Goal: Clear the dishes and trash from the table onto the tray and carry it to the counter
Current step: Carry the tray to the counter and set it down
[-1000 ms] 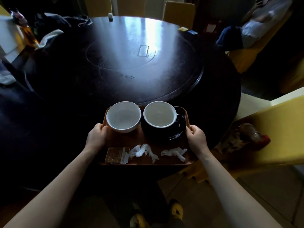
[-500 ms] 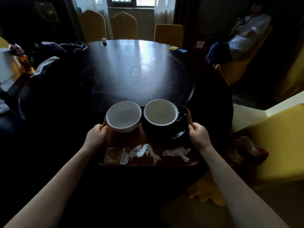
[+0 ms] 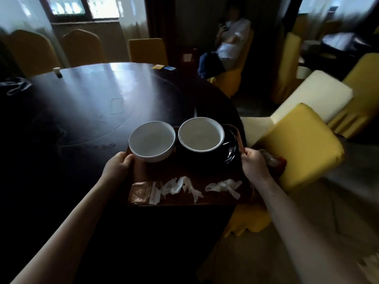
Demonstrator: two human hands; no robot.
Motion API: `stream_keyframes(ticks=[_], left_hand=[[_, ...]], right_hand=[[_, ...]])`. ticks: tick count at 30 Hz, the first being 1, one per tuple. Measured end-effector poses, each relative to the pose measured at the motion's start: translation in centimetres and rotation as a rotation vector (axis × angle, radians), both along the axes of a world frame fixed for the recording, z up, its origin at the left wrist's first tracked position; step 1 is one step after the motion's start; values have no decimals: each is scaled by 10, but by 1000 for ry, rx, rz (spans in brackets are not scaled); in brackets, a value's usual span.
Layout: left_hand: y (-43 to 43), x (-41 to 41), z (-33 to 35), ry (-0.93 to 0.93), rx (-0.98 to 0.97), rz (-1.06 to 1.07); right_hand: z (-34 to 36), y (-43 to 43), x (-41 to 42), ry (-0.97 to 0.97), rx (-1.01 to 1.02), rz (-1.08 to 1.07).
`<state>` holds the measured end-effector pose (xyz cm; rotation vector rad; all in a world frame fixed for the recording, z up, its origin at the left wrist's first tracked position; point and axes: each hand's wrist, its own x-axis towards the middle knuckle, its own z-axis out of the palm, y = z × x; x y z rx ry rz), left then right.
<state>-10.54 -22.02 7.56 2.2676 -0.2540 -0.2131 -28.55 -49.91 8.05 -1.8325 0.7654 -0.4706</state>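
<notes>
A brown tray [image 3: 180, 175] hangs above the near edge of the dark round table [image 3: 98, 103]. My left hand [image 3: 118, 167] grips its left rim and my right hand [image 3: 255, 163] grips its right rim. On the tray stand a white bowl [image 3: 152, 144] at the back left and a white-lined cup [image 3: 201, 134] on a black saucer [image 3: 231, 152] at the back right. Along the front lie a brown packet [image 3: 141, 192] and two crumpled white tissues [image 3: 180, 186] [image 3: 224, 186].
A yellow-covered chair [image 3: 303, 144] stands close on the right with a red-and-white bag [image 3: 273, 160] on its seat. More yellow chairs [image 3: 147, 50] ring the table. A person [image 3: 231, 42] sits at the back right. Small cards [image 3: 164, 67] and a little box [image 3: 57, 71] lie on the table's far side.
The tray has risen off the table in both hands and the view has swung up and to the right, bringing the yellow chair and the room's right side into view.
</notes>
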Motion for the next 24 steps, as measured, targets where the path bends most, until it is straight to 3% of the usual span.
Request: stream_keyframes(ticks=[11, 18, 24], left_hand=[[-90, -34, 16, -24, 83, -492], [-166, -137, 19, -99, 79, -815], [-227, -271, 20, -128, 47, -1086]], right_hand=[[18, 35, -143, -46, -61, -489], [24, 53, -282, 21, -89, -803], [29, 80, -419, 108, -85, -1095]])
